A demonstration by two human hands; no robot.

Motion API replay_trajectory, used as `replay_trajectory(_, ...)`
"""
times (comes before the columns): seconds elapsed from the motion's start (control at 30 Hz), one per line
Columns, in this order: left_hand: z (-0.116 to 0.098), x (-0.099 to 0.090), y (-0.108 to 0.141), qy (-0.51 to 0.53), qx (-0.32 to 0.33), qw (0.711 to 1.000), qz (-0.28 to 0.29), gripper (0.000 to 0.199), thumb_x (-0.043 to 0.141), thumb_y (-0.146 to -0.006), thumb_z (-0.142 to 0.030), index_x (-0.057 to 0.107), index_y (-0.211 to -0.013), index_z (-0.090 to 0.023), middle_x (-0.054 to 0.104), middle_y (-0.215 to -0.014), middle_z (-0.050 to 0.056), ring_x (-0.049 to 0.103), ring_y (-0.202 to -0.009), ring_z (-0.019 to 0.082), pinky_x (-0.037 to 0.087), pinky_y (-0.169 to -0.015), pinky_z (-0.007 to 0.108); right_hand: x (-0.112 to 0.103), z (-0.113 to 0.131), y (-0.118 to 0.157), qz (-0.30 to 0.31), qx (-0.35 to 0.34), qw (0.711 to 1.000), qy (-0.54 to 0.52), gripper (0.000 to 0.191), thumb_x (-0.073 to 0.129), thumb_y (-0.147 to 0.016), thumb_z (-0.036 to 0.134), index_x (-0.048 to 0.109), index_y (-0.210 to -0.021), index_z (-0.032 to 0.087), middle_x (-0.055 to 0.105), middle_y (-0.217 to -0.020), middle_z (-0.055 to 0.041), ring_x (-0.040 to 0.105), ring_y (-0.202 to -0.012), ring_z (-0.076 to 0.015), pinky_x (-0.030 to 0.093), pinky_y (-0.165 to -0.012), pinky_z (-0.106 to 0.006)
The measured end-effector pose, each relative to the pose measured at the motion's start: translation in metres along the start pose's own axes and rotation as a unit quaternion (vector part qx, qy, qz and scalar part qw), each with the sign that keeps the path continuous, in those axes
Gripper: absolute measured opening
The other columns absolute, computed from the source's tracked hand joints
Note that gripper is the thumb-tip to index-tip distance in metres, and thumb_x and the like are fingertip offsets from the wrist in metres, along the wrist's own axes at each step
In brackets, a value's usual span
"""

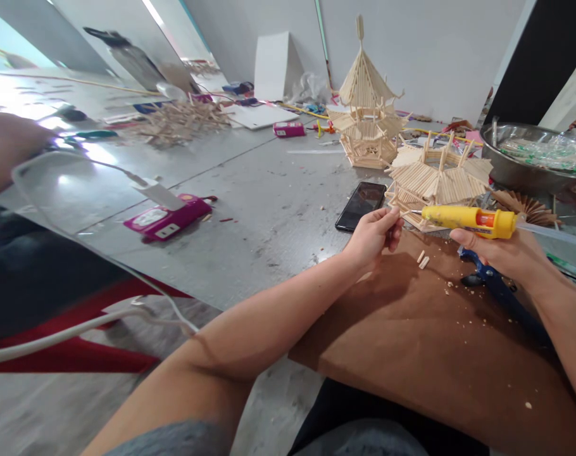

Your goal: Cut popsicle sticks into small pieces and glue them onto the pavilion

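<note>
My right hand (516,250) is wrapped round a yellow hot glue gun (452,217), with a clear glue stick (554,233) coming out of its back end. The gun's metal tip points left, at the fingertips of my left hand (376,237). Thumb and fingers are pinched together there, and whatever is between them is too small to make out. Just behind the tip stands a hexagonal model pavilion tier (440,177) built of thin wooden sticks. Under my right hand lie blue-handled pruning shears (492,278). Short cut stick pieces (423,261) rest beside my left hand.
Brown sheet (411,354) covers the near table. A black phone (361,206) lies by the finished stick tower (368,107). At right is a metal bowl (530,171) of bagged sticks. A purple power strip (169,218) trails white cable; a person's arm (12,152) is at left.
</note>
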State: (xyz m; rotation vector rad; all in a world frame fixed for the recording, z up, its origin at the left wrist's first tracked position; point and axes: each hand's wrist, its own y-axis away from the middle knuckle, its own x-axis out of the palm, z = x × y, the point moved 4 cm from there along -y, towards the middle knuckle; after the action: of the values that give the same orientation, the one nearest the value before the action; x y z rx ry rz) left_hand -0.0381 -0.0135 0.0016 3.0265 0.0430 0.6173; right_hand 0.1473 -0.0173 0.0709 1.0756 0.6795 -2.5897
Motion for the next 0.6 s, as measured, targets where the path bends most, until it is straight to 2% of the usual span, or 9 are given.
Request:
replay_trajectory(0.1,0.0,0.0002,0.0002,-0.001,-0.002,1.0,0.001,0.027,0.061,-0.077,-0.033,0.048,-0.06,-0.015,0.045,-0.049,-0.004,0.038,-0.039,0.004,0.03,-0.035,0.016,0.0021,-0.0035,-0.0002,0.014,0.015,1.0,0.017,0.031,0.057,-0.073,0.053,0.069,-0.08,0.025,0.057,-0.051,-0.0009,0.059,-0.056,-0.0201,0.038,-0.043,-0.03)
replay_trajectory(0.37,-0.0002,0.0004,0.0013,-0.003,-0.001,1.0,-0.002,0.028,0.062,-0.076,-0.034,0.049,-0.06,-0.015,0.045,-0.049,-0.005,0.038,-0.039,0.004,0.03,-0.035,0.015,-0.0019,-0.0048,-0.0012,0.005,0.045,0.997,0.065,0.038,0.053,-0.072,0.06,0.069,-0.08,0.026,0.055,-0.049,-0.0007,0.058,-0.056,-0.02,0.037,-0.042,-0.029)
replay_trajectory(0.47,0.0,0.0001,0.001,-0.004,0.003,1.0,-0.001,0.028,0.062,-0.076,-0.033,0.048,-0.06,-0.015,0.045,-0.049,-0.004,0.038,-0.039,0.004,0.03,-0.036,0.015,-0.0008,-0.0041,0.0002,0.01,0.056,0.997,0.053,0.042,0.053,-0.07,0.062,0.07,-0.081,0.025,0.053,-0.047,-0.0004,0.057,-0.052,-0.02,0.036,-0.041,-0.03)
replay_trajectory(0.6,0.0004,0.0,0.0012,-0.007,0.002,1.0,-0.005,0.029,0.063,-0.075,-0.034,0.048,-0.06,-0.015,0.045,-0.05,-0.004,0.038,-0.039,0.004,0.031,-0.036,0.015,0.0023,-0.0019,0.001,0.021,0.032,0.999,0.019,0.035,0.055,-0.072,0.056,0.069,-0.08,0.026,0.057,-0.05,-0.0006,0.059,-0.055,-0.0199,0.037,-0.043,-0.029)
